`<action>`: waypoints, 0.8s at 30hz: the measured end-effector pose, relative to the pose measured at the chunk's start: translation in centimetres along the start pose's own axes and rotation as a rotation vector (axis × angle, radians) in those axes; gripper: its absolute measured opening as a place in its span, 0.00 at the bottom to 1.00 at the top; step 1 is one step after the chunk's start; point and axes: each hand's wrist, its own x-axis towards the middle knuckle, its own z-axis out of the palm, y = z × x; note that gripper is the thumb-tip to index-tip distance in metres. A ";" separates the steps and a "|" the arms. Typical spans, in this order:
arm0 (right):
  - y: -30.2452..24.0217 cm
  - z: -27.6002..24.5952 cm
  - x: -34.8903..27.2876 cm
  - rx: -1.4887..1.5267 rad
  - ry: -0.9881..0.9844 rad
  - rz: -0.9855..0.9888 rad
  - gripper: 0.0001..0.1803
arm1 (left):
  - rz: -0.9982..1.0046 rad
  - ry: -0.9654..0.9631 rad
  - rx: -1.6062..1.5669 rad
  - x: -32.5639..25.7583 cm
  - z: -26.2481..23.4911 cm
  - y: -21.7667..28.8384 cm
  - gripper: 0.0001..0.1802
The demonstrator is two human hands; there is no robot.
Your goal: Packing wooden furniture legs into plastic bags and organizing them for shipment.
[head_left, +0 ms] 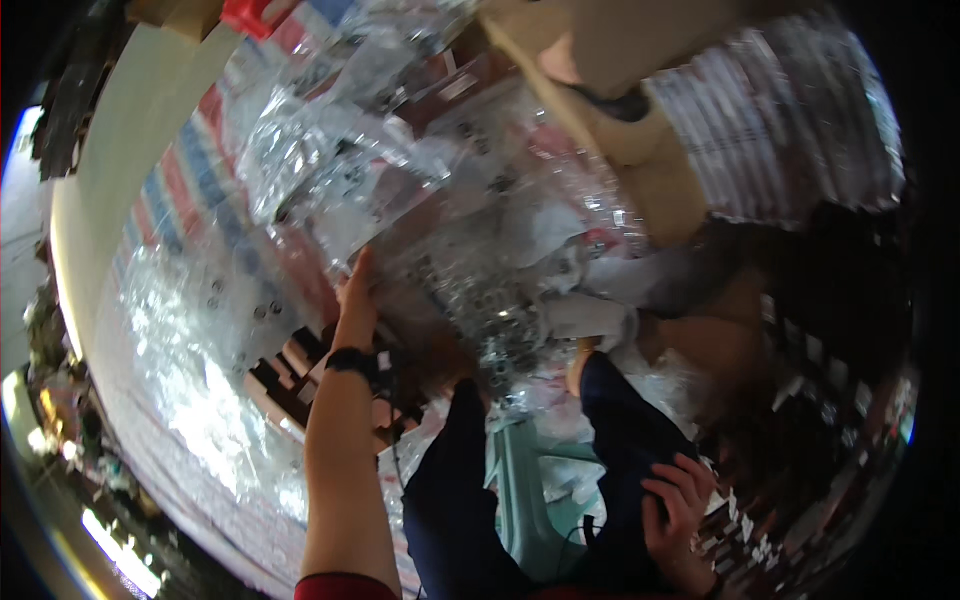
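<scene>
My left hand (357,290) reaches forward into a heap of clear plastic bags, a dark band around its wrist. Its fingers close on the near corner of a translucent plastic bag (372,212); the grip is partly hidden and blurred. More crinkled clear bags (285,135) lie beyond and around it. Against my right thigh rests my right hand (678,505), fingers apart and holding nothing.
Reddish-brown boxes (290,380) stand beside my left forearm. A green plastic stool (525,490) is between my legs. Striped sheeting (180,195) lies under the bags. An open cardboard box (640,150) stands at far right, near stacked pale packs (775,120).
</scene>
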 end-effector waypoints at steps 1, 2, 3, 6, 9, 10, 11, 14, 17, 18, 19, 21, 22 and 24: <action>0.0 0.1 0.2 0.044 0.028 0.006 0.11 | -0.237 0.159 -0.238 -0.7 3.9 3.3 0.38; 0.3 0.5 0.1 0.072 0.057 -0.029 0.11 | -0.253 0.325 0.084 -0.1 3.6 3.3 0.35; 0.4 1.2 0.1 0.111 0.057 -0.057 0.11 | -0.081 0.140 0.020 -1.3 2.1 3.4 0.34; 0.4 2.8 -0.4 0.169 0.069 -0.113 0.09 | -0.073 0.165 -0.105 -3.8 -0.5 6.2 0.29; 0.9 3.8 -1.3 0.195 0.197 -0.150 0.09 | -0.064 0.210 -0.072 -9.0 0.9 13.1 0.36; 0.6 4.4 -1.5 0.198 0.236 -0.200 0.09 | 0.053 0.211 -0.112 -8.1 -3.0 12.8 0.38; 0.9 5.1 -1.6 0.196 0.270 -0.233 0.10 | 0.109 0.204 -0.186 -8.9 -3.8 14.0 0.39; 2.8 5.9 -2.9 0.211 0.314 -0.186 0.11 | 0.165 0.075 -0.056 -14.4 -2.8 20.5 0.39; 3.2 7.2 -2.8 0.513 0.327 -0.176 0.16 | 0.225 0.012 -0.120 -23.3 -3.6 26.4 0.38; 4.4 8.3 -2.2 0.859 0.203 -0.157 0.27 | 0.200 0.075 -0.157 -26.0 -3.1 27.3 0.31; 4.0 7.4 -2.4 0.861 0.222 -0.189 0.27 | 0.175 0.151 -0.194 -28.1 -3.6 28.2 0.24; 3.2 4.1 -3.8 1.528 0.062 -0.017 0.38 | 0.266 -0.188 0.078 -29.7 -7.9 26.8 0.32; 3.6 3.0 -4.4 1.601 -0.029 -0.073 0.42 | 0.359 -0.280 0.150 -31.0 -8.9 25.8 0.32; 4.3 0.7 -6.7 1.661 -0.099 -0.115 0.43 | 0.006 -0.213 0.039 -40.5 -3.7 30.6 0.32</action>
